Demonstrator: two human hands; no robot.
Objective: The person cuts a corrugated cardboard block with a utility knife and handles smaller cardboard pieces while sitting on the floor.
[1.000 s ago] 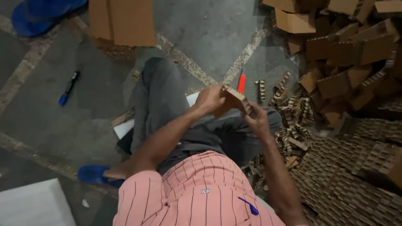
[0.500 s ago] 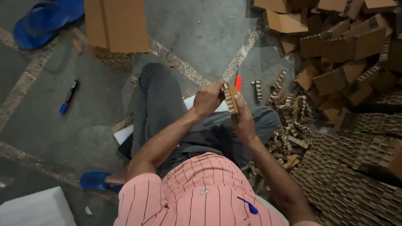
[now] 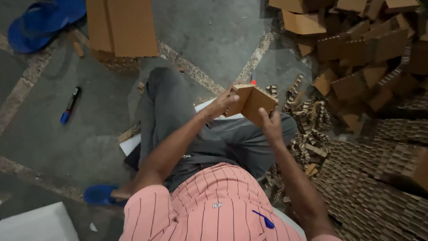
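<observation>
Left hand (image 3: 219, 106), right hand (image 3: 270, 126), gripping folded cardboard piece (image 3: 252, 101) edges

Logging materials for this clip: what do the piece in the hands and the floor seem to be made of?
Piece: brown corrugated cardboard, matte; its top edge looks ribbed, like the scraps beside it. Floor: probably grey stone or concrete, dull, with speckled inlaid strips.

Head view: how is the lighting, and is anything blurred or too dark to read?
Head view: dim, soft light with no glare; the left hand and right hand on the cardboard piece are slightly soft; the cardboard pile at upper right falls into deep shadow.
</observation>
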